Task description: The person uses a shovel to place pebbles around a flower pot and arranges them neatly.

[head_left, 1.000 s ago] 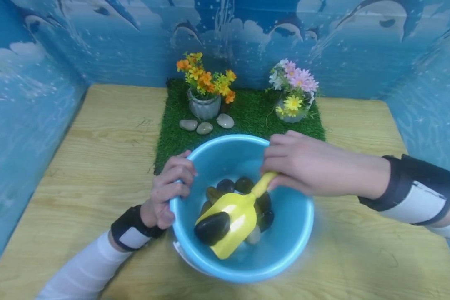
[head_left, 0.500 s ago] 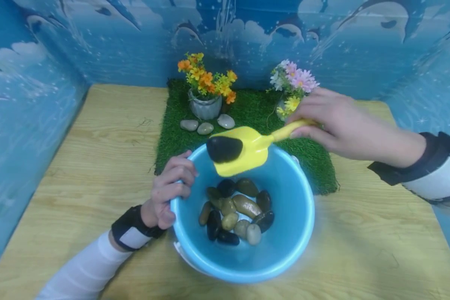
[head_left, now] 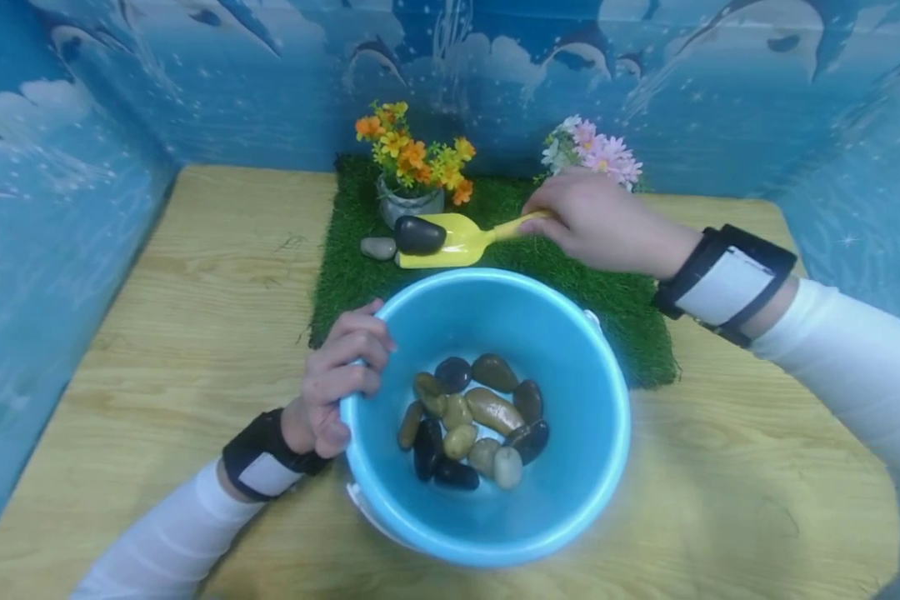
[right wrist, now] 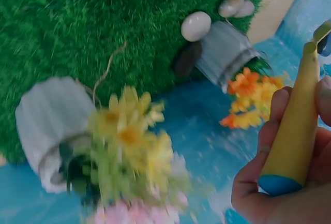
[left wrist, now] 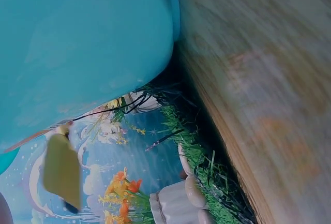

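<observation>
My right hand [head_left: 588, 218] grips the handle of a yellow toy shovel [head_left: 461, 237], held above the grass mat behind the bucket. On its blade lies one black stone [head_left: 420, 235]. In the right wrist view the handle [right wrist: 292, 136] shows a blue end inside my curled fingers. A light blue bucket [head_left: 487, 550] stands in front of me, with several wet dark, brown and pale stones [head_left: 493, 410] on its bottom. My left hand [head_left: 345, 375] holds the bucket's left rim, fingers curled over the edge.
On the green grass mat [head_left: 600, 308] stand a pot of orange flowers [head_left: 412, 162] and a pot of pink and yellow flowers [right wrist: 57, 125]. Pale stones [head_left: 378, 248] lie by the orange pot, partly hidden by the shovel. A dolphin-print backdrop [head_left: 270, 100] surrounds the wooden table [head_left: 195, 317].
My right hand has lifted the shovel with the black stone out of the bucket, then moved it back over the mat near the orange flowers. My left hand has stayed on the rim.
</observation>
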Demonstrator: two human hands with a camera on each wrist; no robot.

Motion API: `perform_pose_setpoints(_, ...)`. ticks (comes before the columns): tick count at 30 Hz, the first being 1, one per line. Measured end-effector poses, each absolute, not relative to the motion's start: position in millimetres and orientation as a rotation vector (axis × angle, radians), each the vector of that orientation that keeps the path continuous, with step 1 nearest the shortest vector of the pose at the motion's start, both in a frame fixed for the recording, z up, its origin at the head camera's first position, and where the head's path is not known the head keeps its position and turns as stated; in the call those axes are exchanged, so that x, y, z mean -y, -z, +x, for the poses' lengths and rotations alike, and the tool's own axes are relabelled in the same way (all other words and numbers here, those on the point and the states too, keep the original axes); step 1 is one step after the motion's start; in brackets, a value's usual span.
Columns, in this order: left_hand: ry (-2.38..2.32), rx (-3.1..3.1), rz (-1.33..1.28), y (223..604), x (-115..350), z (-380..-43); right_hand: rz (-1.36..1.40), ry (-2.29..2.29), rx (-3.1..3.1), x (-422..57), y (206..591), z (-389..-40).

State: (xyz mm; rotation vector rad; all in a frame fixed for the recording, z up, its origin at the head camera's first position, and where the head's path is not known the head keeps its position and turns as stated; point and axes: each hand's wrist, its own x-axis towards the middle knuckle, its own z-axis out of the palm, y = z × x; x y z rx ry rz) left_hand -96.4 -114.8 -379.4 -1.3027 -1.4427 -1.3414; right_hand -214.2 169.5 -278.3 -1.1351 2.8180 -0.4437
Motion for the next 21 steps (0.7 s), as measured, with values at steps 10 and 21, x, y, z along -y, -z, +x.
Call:
perform_pose_setpoints(10, 1.342, 1.434, -1.311, 379.3, 115.0, -97.2, -0.995, 0.506, -2.747, -143.5, 331.5, -247.2)
perform_pose_setpoints(21, 1.343, 1.441, -1.311, 380.2, 115.7, -97.6, -0.793, 0.584, -2.645, -112.1, 359.4, -260.3)
